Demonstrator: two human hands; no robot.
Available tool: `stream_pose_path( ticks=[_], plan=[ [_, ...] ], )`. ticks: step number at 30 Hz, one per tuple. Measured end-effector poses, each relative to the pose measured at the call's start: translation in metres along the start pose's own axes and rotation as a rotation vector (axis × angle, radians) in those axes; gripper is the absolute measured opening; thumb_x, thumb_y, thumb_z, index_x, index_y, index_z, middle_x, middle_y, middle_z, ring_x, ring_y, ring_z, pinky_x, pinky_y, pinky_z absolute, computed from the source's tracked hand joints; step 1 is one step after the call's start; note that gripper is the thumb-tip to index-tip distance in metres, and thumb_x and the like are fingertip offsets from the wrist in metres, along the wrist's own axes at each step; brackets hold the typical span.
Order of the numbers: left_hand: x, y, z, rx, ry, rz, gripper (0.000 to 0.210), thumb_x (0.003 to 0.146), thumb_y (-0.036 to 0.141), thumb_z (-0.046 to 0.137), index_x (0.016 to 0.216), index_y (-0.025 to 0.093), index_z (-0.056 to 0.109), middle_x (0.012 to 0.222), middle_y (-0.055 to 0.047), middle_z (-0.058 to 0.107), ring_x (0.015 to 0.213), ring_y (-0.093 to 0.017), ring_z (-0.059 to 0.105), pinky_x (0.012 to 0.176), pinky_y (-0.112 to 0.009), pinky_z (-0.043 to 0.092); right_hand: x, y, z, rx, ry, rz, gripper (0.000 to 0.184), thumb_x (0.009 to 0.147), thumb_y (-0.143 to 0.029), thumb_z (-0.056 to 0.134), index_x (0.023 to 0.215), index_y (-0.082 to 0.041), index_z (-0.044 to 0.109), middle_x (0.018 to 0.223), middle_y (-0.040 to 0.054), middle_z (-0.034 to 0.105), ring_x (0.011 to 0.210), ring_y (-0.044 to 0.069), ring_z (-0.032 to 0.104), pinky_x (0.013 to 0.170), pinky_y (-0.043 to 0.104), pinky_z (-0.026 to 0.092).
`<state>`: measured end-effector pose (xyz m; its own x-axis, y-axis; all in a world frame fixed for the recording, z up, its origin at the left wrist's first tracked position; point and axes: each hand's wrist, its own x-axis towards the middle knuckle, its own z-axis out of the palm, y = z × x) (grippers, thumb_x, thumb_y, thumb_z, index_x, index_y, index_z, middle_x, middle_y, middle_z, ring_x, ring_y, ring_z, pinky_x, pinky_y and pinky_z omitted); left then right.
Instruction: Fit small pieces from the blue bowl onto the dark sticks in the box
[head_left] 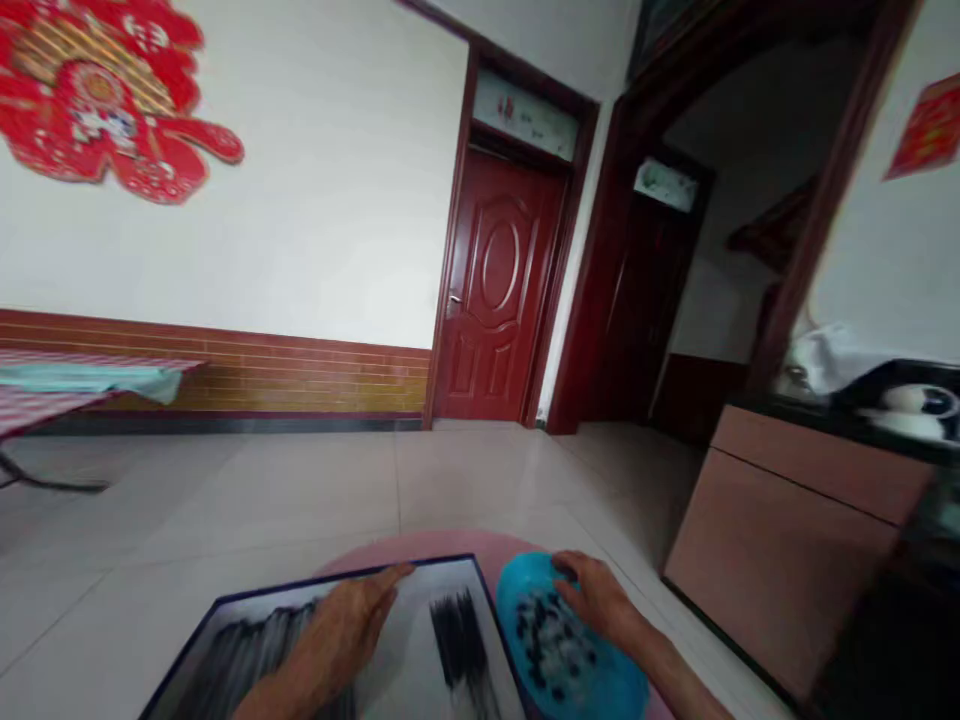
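left hand (pixel 346 622) over a blue-rimmed white rectangular tray (pixel 407 640), right hand (pixel 596 596) at a blue oval plastic bowl (pixel 616 688), grips I can't judge

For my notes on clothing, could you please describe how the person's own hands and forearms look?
The left hand and right hand are ungloved, and the visible forearms show no sleeve, watch or bracelet. Blur leaves finer details, such as rings, unclear.

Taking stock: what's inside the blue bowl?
The blue bowl holds small, blurred black and whitish pieces. The right hand covers part of its rim; any lower layer is hidden.
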<state>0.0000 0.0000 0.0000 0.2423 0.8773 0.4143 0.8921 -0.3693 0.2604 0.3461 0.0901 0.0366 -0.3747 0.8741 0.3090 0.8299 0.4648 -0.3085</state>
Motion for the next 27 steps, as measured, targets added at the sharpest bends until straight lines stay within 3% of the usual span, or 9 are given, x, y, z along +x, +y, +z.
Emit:
stream_pose_path(
  ticks=[3, 6, 10, 13, 16, 19, 27],
  plan=[
    [0.004, 0.012, -0.010, 0.008, 0.042, -0.060, 0.039, 0.091, 0.024, 0.028, 0.123, 0.018, 0.048, 0.103, -0.008, 0.067, 0.088, -0.024, 0.064, 0.079, -0.040, 0.048, 0.016, -0.034, -0.005, 0.088, 0.020, -0.072, 0.031, 0.076, -0.023, 0.044, 0.096, -0.014, 0.066, 0.097, 0.0117, 0.070, 0.088, 0.021, 0.064, 0.083, 0.032, 0.046],
    [0.010, 0.024, -0.023, -0.067, 0.104, -0.095, 0.034, 0.089, 0.021, 0.032, 0.116, 0.017, 0.053, 0.107, -0.009, 0.065, 0.095, -0.021, 0.061, 0.085, -0.034, 0.045, 0.035, -0.085, 0.004, 0.188, 0.015, -0.166, 0.028, 0.076, -0.020, 0.044, 0.091, -0.017, 0.067, 0.091, 0.0082, 0.071, 0.083, 0.019, 0.064, 0.078, 0.029, 0.047],
    [0.013, 0.035, -0.041, -0.215, 0.096, -0.194, 0.027, 0.086, 0.022, 0.037, 0.101, 0.015, 0.058, 0.088, -0.008, 0.067, 0.087, -0.021, 0.062, 0.080, -0.033, 0.045, 0.053, -0.158, 0.037, 0.287, -0.041, -0.251, 0.028, 0.079, -0.019, 0.043, 0.093, -0.018, 0.067, 0.094, 0.0067, 0.071, 0.089, 0.017, 0.063, 0.080, 0.026, 0.044],
    [0.009, 0.040, -0.054, -0.308, 0.002, -0.240, 0.023, 0.082, 0.022, 0.041, 0.093, 0.017, 0.060, 0.068, -0.002, 0.063, 0.065, -0.016, 0.061, 0.066, -0.028, 0.046, 0.052, -0.189, 0.064, 0.319, -0.051, -0.253, 0.030, 0.082, -0.017, 0.038, 0.095, -0.016, 0.065, 0.095, 0.0088, 0.071, 0.088, 0.017, 0.063, 0.078, 0.026, 0.043],
    [-0.003, 0.046, -0.065, -0.598, -0.191, -0.359, 0.021, 0.079, 0.021, 0.040, 0.088, 0.017, 0.059, 0.057, 0.004, 0.055, 0.046, -0.011, 0.052, 0.047, -0.021, 0.041, 0.041, -0.196, 0.082, 0.333, -0.105, -0.291, 0.028, 0.083, -0.019, 0.038, 0.092, -0.016, 0.065, 0.085, 0.0067, 0.071, 0.078, 0.016, 0.063, 0.069, 0.024, 0.042],
    [-0.022, 0.051, -0.073, -0.863, -0.316, -0.449, 0.017, 0.075, 0.022, 0.045, 0.086, 0.016, 0.056, 0.058, 0.004, 0.053, 0.045, -0.009, 0.050, 0.044, -0.019, 0.036, 0.030, -0.192, 0.091, 0.331, -0.191, -0.364, 0.023, 0.081, -0.020, 0.043, 0.082, -0.019, 0.066, 0.076, 0.0034, 0.071, 0.072, 0.015, 0.062, 0.063, 0.023, 0.039],
    [-0.071, 0.063, -0.100, -0.722, -0.455, -0.495, 0.012, 0.073, 0.018, 0.047, 0.076, 0.015, 0.058, 0.062, 0.005, 0.050, 0.057, -0.009, 0.043, 0.051, -0.019, 0.032, 0.027, -0.186, 0.105, 0.279, -0.268, -0.392, 0.025, 0.079, -0.017, 0.042, 0.079, -0.016, 0.068, 0.079, 0.0096, 0.071, 0.078, 0.020, 0.062, 0.069, 0.028, 0.039]
  ],
)
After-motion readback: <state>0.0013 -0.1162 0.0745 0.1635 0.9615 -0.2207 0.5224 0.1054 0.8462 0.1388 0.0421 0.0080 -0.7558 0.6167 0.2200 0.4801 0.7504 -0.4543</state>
